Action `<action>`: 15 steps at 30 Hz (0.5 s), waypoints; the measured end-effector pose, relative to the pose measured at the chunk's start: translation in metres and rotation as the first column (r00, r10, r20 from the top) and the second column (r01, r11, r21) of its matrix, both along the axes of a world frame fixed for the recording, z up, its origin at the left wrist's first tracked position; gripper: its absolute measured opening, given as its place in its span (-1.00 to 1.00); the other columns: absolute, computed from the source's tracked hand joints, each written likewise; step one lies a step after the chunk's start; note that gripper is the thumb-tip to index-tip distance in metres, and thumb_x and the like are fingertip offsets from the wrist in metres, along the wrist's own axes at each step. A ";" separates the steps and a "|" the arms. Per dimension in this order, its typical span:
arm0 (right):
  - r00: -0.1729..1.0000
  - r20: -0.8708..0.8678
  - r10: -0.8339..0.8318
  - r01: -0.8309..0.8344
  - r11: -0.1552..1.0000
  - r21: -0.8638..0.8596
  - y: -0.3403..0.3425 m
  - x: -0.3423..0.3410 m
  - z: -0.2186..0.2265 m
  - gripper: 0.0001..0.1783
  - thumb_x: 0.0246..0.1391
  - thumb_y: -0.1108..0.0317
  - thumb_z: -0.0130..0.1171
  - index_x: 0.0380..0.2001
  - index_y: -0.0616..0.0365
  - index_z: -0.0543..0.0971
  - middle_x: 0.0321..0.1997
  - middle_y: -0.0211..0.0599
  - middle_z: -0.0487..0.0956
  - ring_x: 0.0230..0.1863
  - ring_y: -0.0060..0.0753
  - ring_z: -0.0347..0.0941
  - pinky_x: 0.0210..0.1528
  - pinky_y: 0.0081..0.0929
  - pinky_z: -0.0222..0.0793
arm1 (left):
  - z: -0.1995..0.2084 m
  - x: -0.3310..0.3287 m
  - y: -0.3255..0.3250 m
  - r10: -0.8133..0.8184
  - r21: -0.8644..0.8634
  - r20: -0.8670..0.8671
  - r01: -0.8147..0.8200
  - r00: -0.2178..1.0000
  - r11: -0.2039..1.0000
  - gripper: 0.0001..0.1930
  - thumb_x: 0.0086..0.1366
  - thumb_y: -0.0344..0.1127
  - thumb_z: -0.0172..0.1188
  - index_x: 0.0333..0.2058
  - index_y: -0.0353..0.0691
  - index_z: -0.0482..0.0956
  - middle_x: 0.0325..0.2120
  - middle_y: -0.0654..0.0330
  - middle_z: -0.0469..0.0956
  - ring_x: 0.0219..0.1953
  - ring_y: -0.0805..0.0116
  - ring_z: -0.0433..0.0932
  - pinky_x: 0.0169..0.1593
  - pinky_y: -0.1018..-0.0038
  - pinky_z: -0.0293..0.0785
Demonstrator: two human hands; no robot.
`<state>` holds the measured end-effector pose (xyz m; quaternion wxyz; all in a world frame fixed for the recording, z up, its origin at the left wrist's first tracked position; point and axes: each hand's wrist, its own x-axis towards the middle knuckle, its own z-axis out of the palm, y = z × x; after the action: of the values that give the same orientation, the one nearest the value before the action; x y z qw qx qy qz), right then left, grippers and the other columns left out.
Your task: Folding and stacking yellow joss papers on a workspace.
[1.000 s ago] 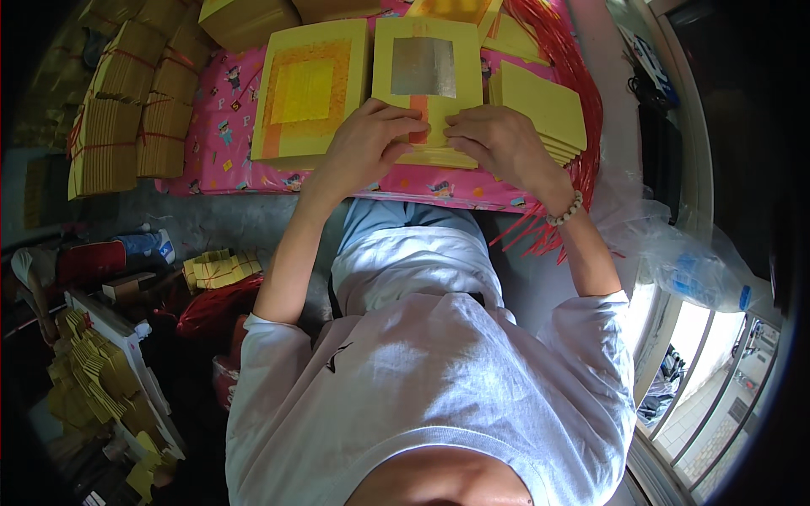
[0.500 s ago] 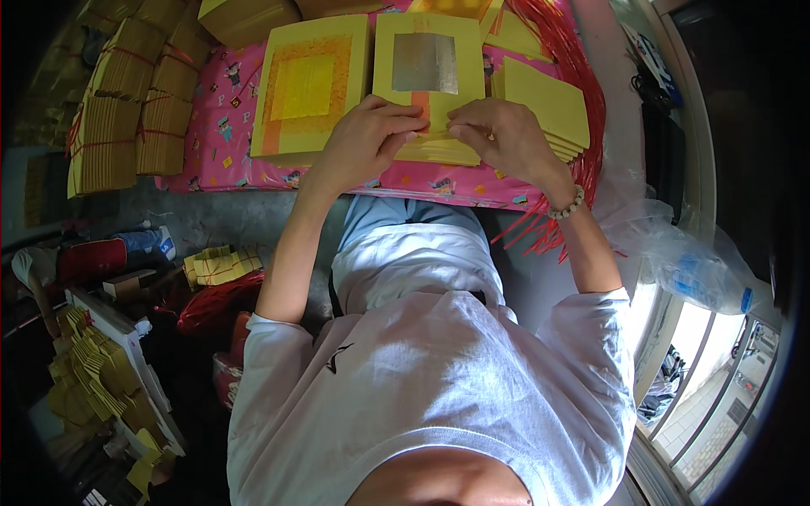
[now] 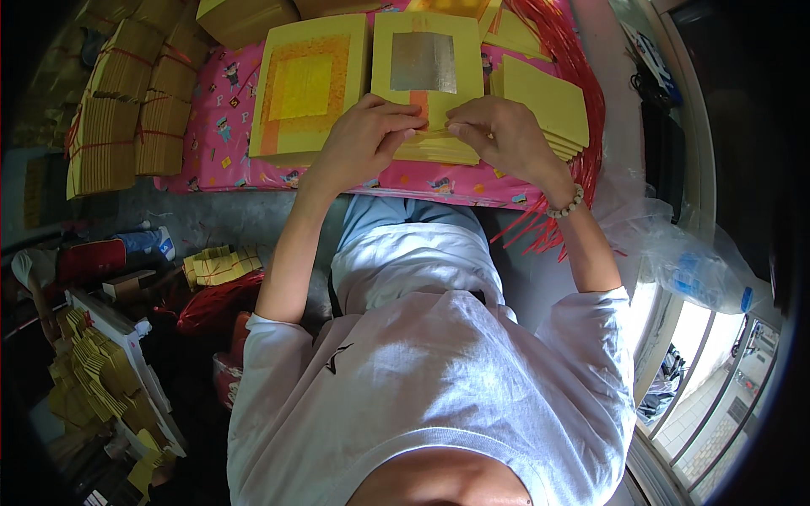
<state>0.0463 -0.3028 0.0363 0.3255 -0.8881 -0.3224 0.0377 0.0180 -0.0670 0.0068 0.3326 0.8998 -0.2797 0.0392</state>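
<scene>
Both my hands meet at the near edge of a thick stack of yellow joss paper (image 3: 386, 72), whose top sheet bears a silver foil square and an orange stripe. My left hand (image 3: 367, 139) is closed over the stack's near left corner, thumb and fingers together by the stripe. My right hand (image 3: 504, 139), with a beaded bracelet at the wrist, pinches the near edge right of the stripe. How many sheets lie between the fingers is hidden. Just left stands another joss paper stack (image 3: 304, 84) with a gold square in an orange border.
A pink patterned cloth (image 3: 221, 126) covers the table. Plain yellow paper (image 3: 544, 101) lies fanned at the right, beside long red strings (image 3: 582, 67). Tied bundles (image 3: 105, 126) are piled at the left. A plastic bag (image 3: 704, 266) hangs near the window bars. A person sits lower left.
</scene>
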 end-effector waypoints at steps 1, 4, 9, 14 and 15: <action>1.000 0.000 0.000 0.000 1.000 0.000 0.000 0.000 0.000 -0.84 -0.01 0.32 0.17 -0.39 0.13 0.64 -0.43 -0.16 0.60 -0.36 -0.09 0.50 -0.29 -0.25 0.40 | 0.000 0.000 0.000 0.003 0.003 0.007 -0.003 1.000 1.000 -0.74 0.15 -0.43 0.09 -0.18 -0.15 0.63 -0.11 0.22 0.57 -0.07 0.16 0.44 0.02 0.31 0.41; 1.000 0.009 -0.002 0.002 1.000 0.011 0.000 -0.001 -0.001 -0.84 -0.02 0.33 0.17 -0.39 0.14 0.64 -0.44 -0.15 0.59 -0.37 -0.08 0.50 -0.29 -0.25 0.40 | 0.002 -0.001 0.000 0.007 0.007 -0.002 -0.007 1.000 1.000 -0.74 0.15 -0.42 0.09 -0.18 -0.16 0.63 -0.12 0.22 0.57 -0.08 0.16 0.45 0.02 0.30 0.41; 0.992 0.126 0.015 -0.019 0.999 0.027 0.002 -0.002 -0.002 -0.86 0.00 0.34 0.16 -0.42 0.18 0.59 -0.46 -0.14 0.56 -0.38 -0.06 0.48 -0.33 -0.21 0.38 | 0.005 -0.001 -0.001 0.010 -0.013 -0.004 -0.010 1.000 1.000 -0.74 0.13 -0.39 0.14 -0.18 -0.17 0.62 -0.16 0.19 0.58 -0.10 0.14 0.45 0.00 0.29 0.41; 0.955 0.296 0.034 -0.016 0.998 -0.062 0.007 -0.009 0.002 -0.89 0.00 0.39 0.16 -0.40 0.18 0.54 -0.40 -0.18 0.56 -0.36 -0.09 0.49 -0.32 -0.23 0.39 | 0.022 0.000 -0.014 0.027 0.097 0.076 -0.035 0.997 0.995 -0.53 -0.02 -0.17 0.32 -0.11 -0.18 0.49 -0.20 0.12 0.51 -0.18 0.08 0.44 -0.09 0.25 0.40; 0.951 0.307 0.047 -0.009 0.992 -0.125 0.008 -0.010 0.007 -0.89 0.02 0.40 0.16 -0.37 0.18 0.54 -0.33 -0.19 0.58 -0.32 -0.10 0.50 -0.28 -0.27 0.41 | 0.023 0.001 -0.019 0.028 0.099 0.086 -0.036 0.996 0.994 -0.53 -0.02 -0.17 0.32 -0.11 -0.18 0.49 -0.20 0.12 0.51 -0.18 0.08 0.44 -0.09 0.25 0.40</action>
<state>0.0366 -0.2946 0.0434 0.2155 -0.8965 -0.3792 -0.0774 0.0192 -0.0855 0.0301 0.2742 0.9173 -0.2806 0.0685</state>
